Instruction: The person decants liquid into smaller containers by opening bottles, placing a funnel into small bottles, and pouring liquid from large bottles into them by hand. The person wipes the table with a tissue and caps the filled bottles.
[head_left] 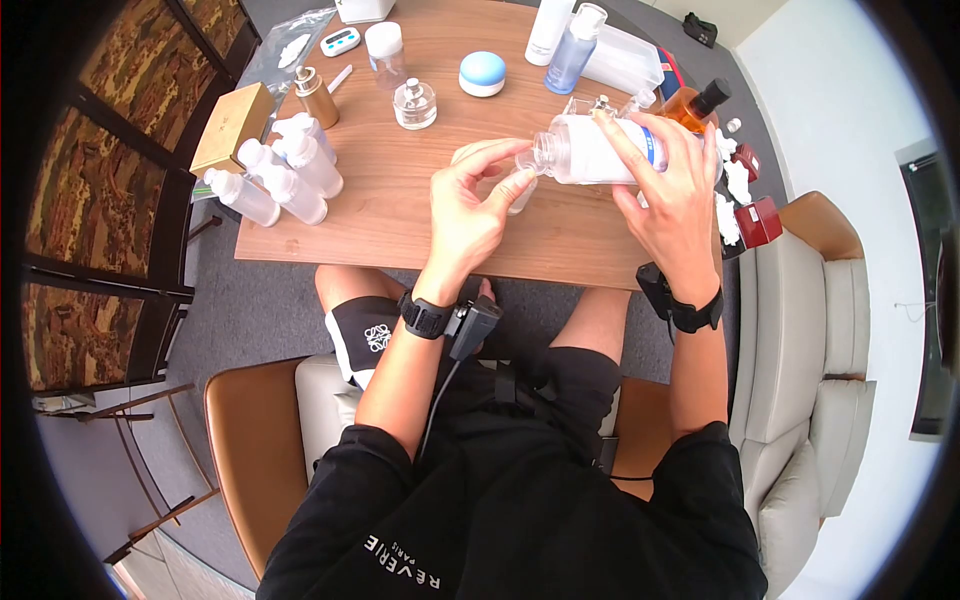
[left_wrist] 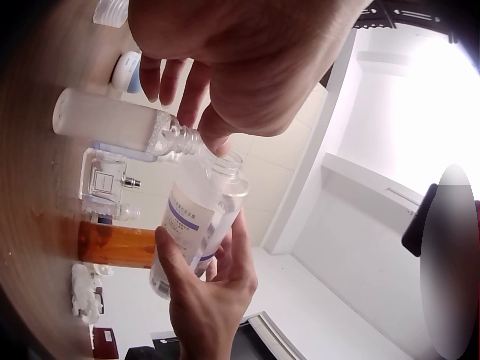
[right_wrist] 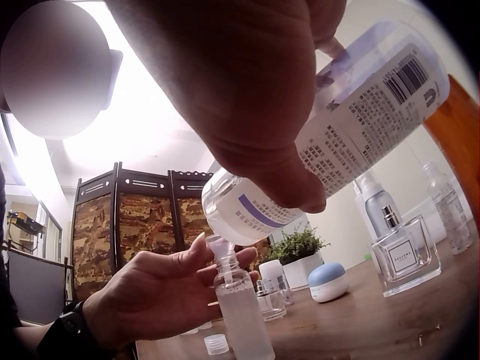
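Note:
My right hand (head_left: 680, 205) grips a large clear bottle (right_wrist: 360, 120) with a white printed label, its thumb and fingers round the body. The bottle tilts toward the left hand, its open mouth down over a small clear funnel (right_wrist: 220, 246). Under the funnel, a slim clear bottle (right_wrist: 244, 322) stands upright on the table, with cloudy liquid up near its shoulder. My left hand (head_left: 468, 215) reaches in from the left and pinches the funnel at the slim bottle's mouth between thumb and fingers. A loose clear cap (right_wrist: 216, 344) lies beside the slim bottle.
Several white bottles (head_left: 290, 170) stand at the table's left by a cardboard box (head_left: 232, 128). Farther back are a perfume bottle (head_left: 415, 105) and a blue-lidded jar (head_left: 482, 72). An amber bottle (head_left: 685, 108) and crumpled white tissue (head_left: 737, 183) are at the right.

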